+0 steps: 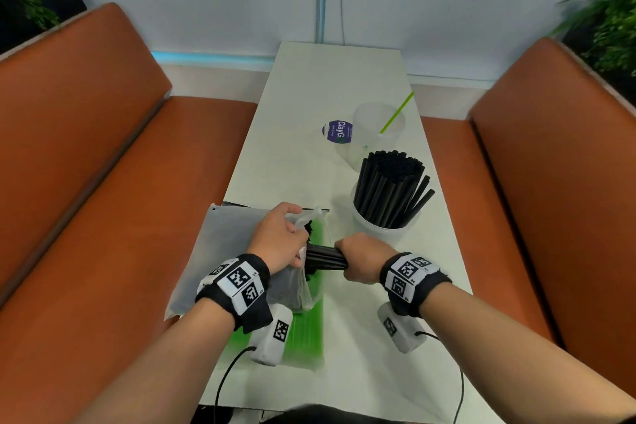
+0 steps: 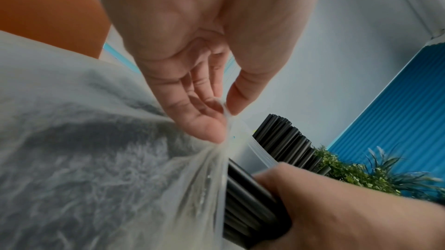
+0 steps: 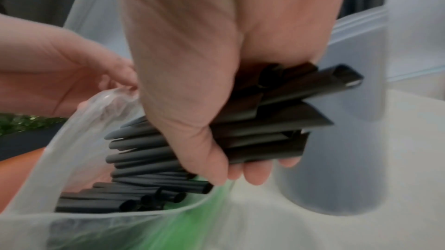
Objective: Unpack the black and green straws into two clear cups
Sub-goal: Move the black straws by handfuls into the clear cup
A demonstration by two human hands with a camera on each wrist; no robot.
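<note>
My right hand (image 1: pixel 358 256) grips a bundle of black straws (image 1: pixel 325 258) at the mouth of a clear plastic bag (image 1: pixel 303 289); more black straws (image 3: pixel 125 197) lie inside the bag. My left hand (image 1: pixel 278 237) pinches the bag's rim (image 2: pixel 226 113) and holds it up. Beneath the bag lies a pack of green straws (image 1: pixel 306 334). The near clear cup (image 1: pixel 382 231) stands full of black straws (image 1: pixel 392 189). Behind it the far clear cup (image 1: pixel 375 134) holds one green straw (image 1: pixel 395 113).
A frosted flat bag (image 1: pixel 223 251) lies on the white table (image 1: pixel 344 79) under my left hand. A purple round sticker (image 1: pixel 337 131) sits beside the far cup. Orange benches (image 1: pixel 103 165) flank the table. Cables hang from both wrist cameras.
</note>
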